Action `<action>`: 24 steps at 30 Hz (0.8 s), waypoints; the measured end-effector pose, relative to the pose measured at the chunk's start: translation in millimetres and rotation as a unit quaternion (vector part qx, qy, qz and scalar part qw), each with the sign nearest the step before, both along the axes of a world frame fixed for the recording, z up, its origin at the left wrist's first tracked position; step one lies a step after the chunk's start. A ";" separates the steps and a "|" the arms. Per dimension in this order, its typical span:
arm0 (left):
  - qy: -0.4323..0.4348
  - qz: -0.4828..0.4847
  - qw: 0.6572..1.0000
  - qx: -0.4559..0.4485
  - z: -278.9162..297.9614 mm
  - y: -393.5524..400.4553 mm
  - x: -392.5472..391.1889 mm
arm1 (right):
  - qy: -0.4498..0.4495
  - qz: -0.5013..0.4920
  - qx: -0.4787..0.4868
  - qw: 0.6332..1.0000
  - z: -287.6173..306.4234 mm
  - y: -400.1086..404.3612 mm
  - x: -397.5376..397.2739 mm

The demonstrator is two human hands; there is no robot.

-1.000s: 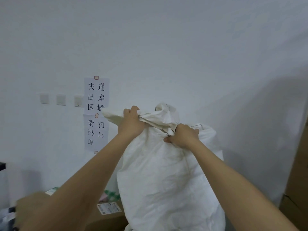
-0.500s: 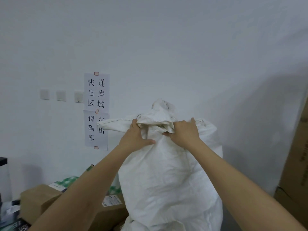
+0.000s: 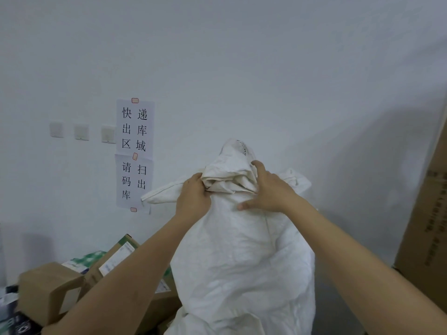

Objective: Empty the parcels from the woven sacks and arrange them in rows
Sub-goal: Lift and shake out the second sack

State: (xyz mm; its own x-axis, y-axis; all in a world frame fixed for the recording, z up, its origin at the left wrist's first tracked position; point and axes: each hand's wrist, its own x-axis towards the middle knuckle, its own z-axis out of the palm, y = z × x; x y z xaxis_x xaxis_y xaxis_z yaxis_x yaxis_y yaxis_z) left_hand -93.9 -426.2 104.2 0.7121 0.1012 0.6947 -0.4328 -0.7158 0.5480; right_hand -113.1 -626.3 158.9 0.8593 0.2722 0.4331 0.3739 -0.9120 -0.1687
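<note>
Both hands up top: left hand (image 3: 193, 197) clamped on the woven sack (image 3: 244, 257) at its bunched neck, right hand (image 3: 268, 189) spread flat beside that grip. Sack upright, still full-looking; parcels (image 3: 50, 288) lie loose lower left, no rows yet.

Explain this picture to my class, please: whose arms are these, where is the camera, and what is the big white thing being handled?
There is no machine here. A person wears a camera on the head, so you look forward and down along their own two bare arms. The left hand and right hand both work at the bunched top of a white woven sack, which stands full and upright. The left fingers grip the gathered fabric; the right hand lies more open on the sack with its fingers at the bunch, so its grip is unclear. To the lower left lie cardboard parcels. A tall cardboard box stands at the right. On the white wall behind hang paper signs in Chinese.
</note>
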 end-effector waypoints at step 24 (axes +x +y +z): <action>0.176 0.033 0.984 -0.002 11.2 27.6 5.5 | -0.032 -0.039 0.057 0.997 -23.9 -0.4 20.6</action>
